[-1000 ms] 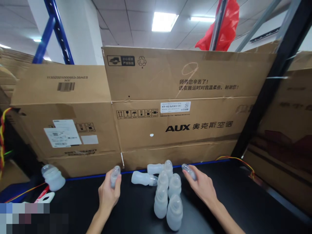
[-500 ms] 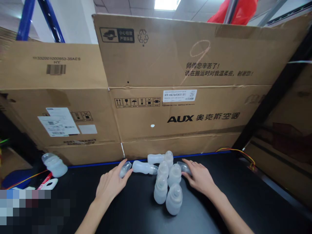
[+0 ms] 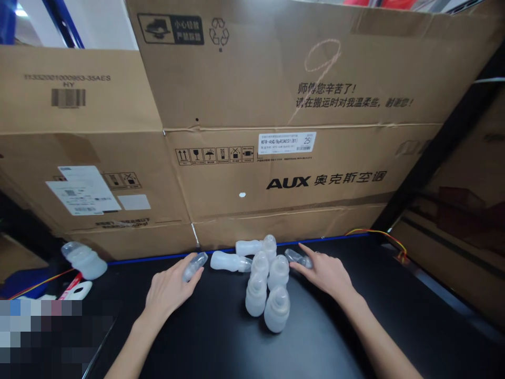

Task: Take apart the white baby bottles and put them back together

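My left hand (image 3: 168,287) is closed around a translucent bottle with a clear cap (image 3: 194,267); the cap shows between thumb and forefinger, and the palm hides the rest. On the other side, my right hand (image 3: 325,273) grips another clear-capped bottle (image 3: 299,258), cap pointing inward, its body mostly hidden. Between the hands, several frosted white bottles with clear domed caps stand close together, the nearest one (image 3: 277,310) at the front. Two more lie on their sides behind: one bottle (image 3: 229,261) just right of my left hand, another (image 3: 248,247) farther back.
The black tabletop (image 3: 221,337) ends at a blue edge against a tall cardboard box wall (image 3: 221,210). At the far left, another capped bottle (image 3: 84,261) leans by a white-and-red object (image 3: 81,290). Dark posts stand at both sides, with a red-yellow wire (image 3: 379,231) at the right.
My left hand has drawn left with its bottle, away from the lying bottle. My right hand has shifted slightly away from the standing group. The view has tilted down.
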